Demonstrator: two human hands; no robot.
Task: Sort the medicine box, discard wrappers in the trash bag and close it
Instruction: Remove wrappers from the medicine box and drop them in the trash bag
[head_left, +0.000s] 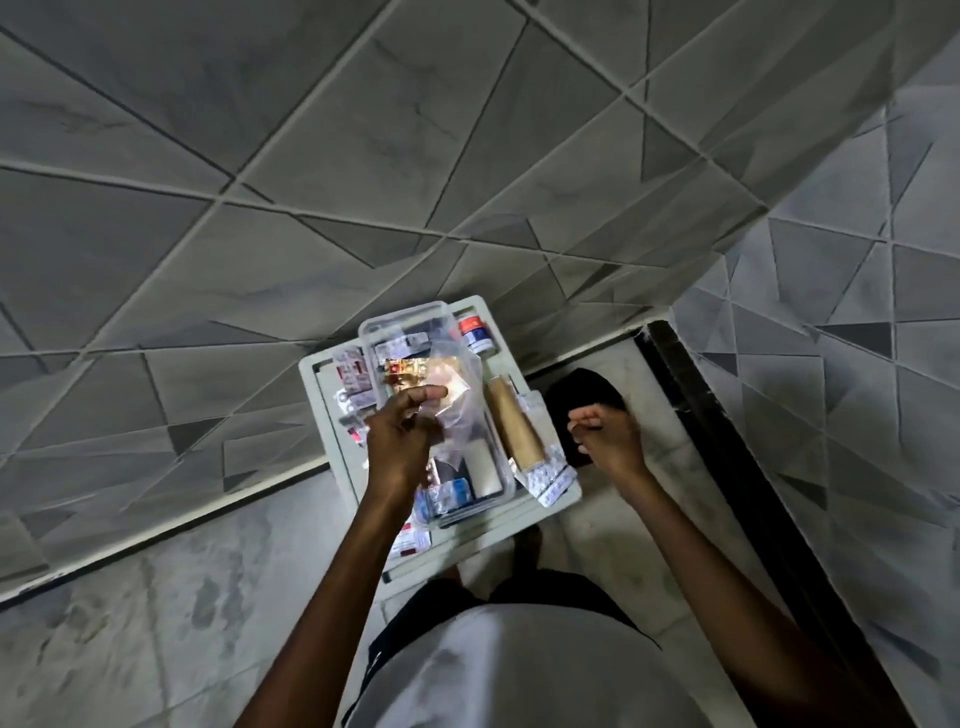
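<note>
A clear plastic medicine box (498, 480) stands on a small white stool (324, 395), with blister strips and packets inside. My left hand (400, 441) pinches a clear plastic pouch (457, 400) with gold and orange packets in it, held above the box. To the right of the stool, over a black trash bag (582, 389) on the floor, my right hand (605, 431) has its fingers curled shut; whether it holds anything is unclear. A brown roll (514, 426) lies along the box's right side. A small red, white and blue jar (475, 332) stands at the stool's far right corner.
Loose blister strips lie on the stool left of the box (353, 379) and at its near right corner (550, 480). Tiled walls close in behind and to the right. A dark strip (727, 441) runs along the floor by the right wall. My legs are under the stool's near edge.
</note>
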